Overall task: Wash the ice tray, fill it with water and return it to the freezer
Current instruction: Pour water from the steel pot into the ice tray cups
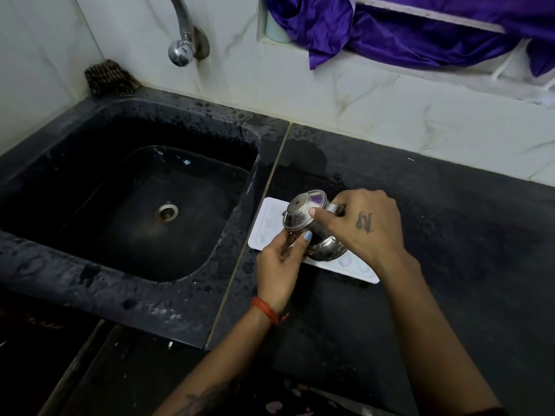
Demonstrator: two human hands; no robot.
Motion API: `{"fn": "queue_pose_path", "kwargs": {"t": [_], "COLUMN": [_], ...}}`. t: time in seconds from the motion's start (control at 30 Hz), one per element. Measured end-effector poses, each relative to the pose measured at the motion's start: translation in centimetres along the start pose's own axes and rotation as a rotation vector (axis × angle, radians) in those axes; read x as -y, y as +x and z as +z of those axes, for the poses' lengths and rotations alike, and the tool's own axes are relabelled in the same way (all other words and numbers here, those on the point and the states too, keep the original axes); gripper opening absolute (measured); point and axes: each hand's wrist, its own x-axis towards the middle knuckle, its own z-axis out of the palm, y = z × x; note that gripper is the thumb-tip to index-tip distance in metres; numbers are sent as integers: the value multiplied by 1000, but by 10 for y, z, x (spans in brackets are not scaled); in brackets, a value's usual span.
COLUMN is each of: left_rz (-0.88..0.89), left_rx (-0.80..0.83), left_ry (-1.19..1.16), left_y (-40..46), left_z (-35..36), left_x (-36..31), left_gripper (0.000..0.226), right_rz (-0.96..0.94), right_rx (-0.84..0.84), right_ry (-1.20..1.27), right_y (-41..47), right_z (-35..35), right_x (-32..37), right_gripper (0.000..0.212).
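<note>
Here the tray (271, 223) lies flat on the counter (450, 235), just right of the sink (135, 205). We hold a steel cup (309, 226) tipped over it, mouth down toward the cells. Our right hand (363, 226) curls round the cup's handle and body; our left hand (279, 262) steadies the cup from below, thumb pressed to its side. We judge this the filling step. We pour slowly, move the cup along the rows, and stop short of each rim, so the tray carries level to the freezer. The tap (181, 40) stands apart, above the sink.
</note>
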Motion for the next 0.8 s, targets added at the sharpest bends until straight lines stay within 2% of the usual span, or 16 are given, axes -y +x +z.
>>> {"fn": "queue_pose_path", "kwargs": {"t": [0.3,0.47,0.63,0.8], "left_rz": [-9,57,81,71], "left_rx": [8,-1,4,48], "left_ry": [8,69,84,85], "left_y": [5,6,7,6], "left_z": [-1,-1,4,11], "left_x": [1,-3,-7,-7], "left_gripper": [43,48,37,31], "right_rz": [37,81,137,146], "right_rx": [1,-6,-44,-61], "right_ry": [29,168,291,248], "right_y": [1,0,-5,-8], "right_z": [2,3,4,-2], "right_x": [-1,-9,-22,-28], "right_gripper": [38,37,35,34]}}
